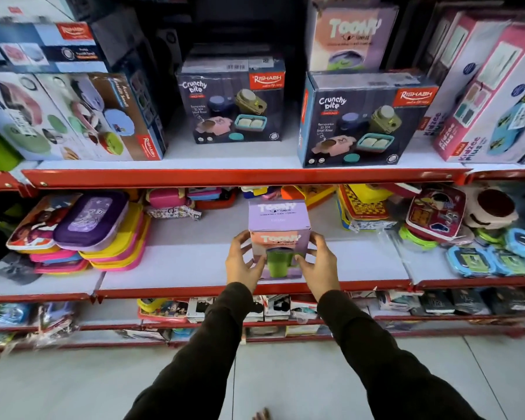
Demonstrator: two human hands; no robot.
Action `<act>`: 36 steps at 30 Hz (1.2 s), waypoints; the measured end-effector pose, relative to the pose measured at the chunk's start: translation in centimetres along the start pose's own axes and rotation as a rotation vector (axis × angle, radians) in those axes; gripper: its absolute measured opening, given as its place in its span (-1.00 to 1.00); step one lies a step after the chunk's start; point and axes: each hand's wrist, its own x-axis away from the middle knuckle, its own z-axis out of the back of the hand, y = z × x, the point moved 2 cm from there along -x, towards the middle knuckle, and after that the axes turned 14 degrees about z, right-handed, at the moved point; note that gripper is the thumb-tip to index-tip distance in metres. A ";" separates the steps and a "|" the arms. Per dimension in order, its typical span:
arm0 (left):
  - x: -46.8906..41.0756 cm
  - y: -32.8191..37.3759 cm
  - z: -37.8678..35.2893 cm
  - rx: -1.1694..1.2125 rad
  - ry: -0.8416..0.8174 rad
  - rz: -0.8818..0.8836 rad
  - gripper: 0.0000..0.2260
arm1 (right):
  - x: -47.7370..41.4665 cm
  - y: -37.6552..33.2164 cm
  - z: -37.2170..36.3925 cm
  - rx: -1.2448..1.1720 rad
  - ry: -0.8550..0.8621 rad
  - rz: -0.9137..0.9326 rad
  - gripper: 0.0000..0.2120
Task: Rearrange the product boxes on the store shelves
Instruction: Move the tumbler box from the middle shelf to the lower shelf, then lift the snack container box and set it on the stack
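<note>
Placing step: my left hand [245,262] and right hand [317,261] clasp the Toony tumbler box [279,234], fingers [242,237] pinching its sides on the middle shelf [179,262]; next, I judge, release squarely.

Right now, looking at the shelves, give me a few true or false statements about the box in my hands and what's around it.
1. Both hands, left hand and right hand, grip the Toony tumbler box. True.
2. The box sits on the top shelf. False: it is at the middle shelf.
3. Two Crunchy Bite boxes stand on the shelf above. True.
4. The box pictures a red cup. False: a green one.
</note>
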 end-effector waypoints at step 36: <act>-0.8 23.3 -8.3 -0.165 -0.069 -0.375 -0.46 | -13.0 -11.1 18.4 -0.093 0.364 0.148 -0.51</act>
